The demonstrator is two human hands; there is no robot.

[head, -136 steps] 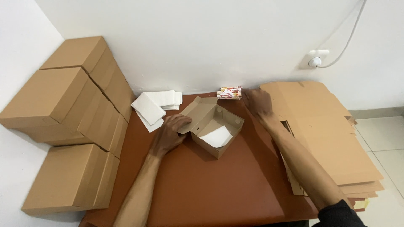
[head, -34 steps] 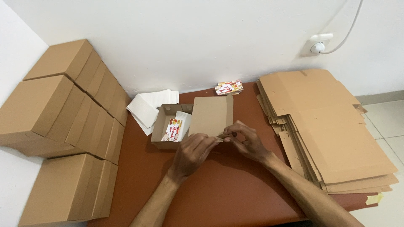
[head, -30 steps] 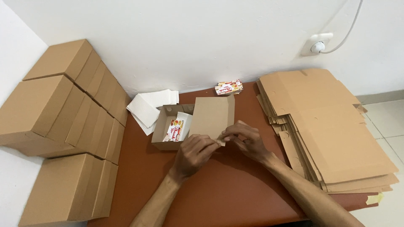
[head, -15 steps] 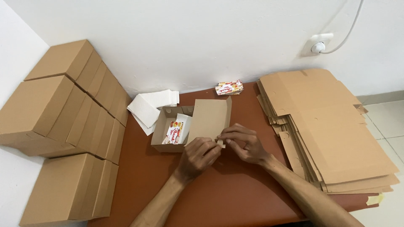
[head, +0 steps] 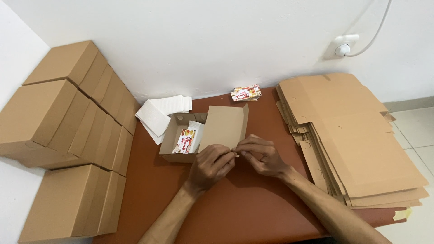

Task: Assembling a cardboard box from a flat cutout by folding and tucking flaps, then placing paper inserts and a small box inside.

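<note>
A small brown cardboard box (head: pixel 171 143) lies open on the reddish-brown table (head: pixel 253 212). Inside it are a red-and-white snack packet (head: pixel 186 140) and a white paper sheet (head: pixel 195 128). The box's lid (head: pixel 224 125) stands half raised over the right side. My left hand (head: pixel 211 165) and my right hand (head: pixel 260 156) meet at the lid's near edge, fingertips pinching its front flap from both sides. The flap itself is mostly hidden under my fingers.
A second snack packet (head: pixel 246 93) lies by the wall. White paper sheets (head: pixel 162 111) are piled behind the box. Closed cardboard boxes (head: pixel 68 117) are stacked at the left, and flat unfolded cartons (head: pixel 357 140) at the right. A wall socket (head: pixel 342 47) with cable sits above.
Since 4.5 s ago the box has turned, a snack packet now lies inside, and my right hand has left the flat cartons. In the last second both hands only shifted slightly at the lid's edge.
</note>
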